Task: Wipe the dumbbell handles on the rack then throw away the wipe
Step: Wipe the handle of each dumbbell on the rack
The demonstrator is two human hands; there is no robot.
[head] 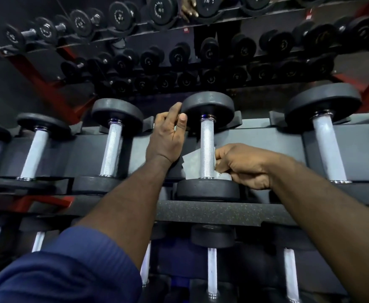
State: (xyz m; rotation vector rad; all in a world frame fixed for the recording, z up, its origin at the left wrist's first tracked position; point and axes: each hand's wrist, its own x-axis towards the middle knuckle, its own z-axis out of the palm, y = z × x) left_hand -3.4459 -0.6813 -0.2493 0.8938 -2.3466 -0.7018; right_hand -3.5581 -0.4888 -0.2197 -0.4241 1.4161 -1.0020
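A black dumbbell with a knurled silver handle (207,149) lies on the top tier of the rack (223,212), in the middle of the view. My left hand (168,136) grips the rim of its far weight head (208,110) with thumb and fingers. My right hand (242,165) pinches a white wipe (191,164) that passes behind the lower part of the handle, just above the near weight head (207,190). The wipe's loose end shows to the left of the handle.
More dumbbells lie on the same tier to the left (111,147) and right (327,149), and several on the tier below (212,265). A mirror behind shows the rack's reflection (179,57) with red frame legs (48,90).
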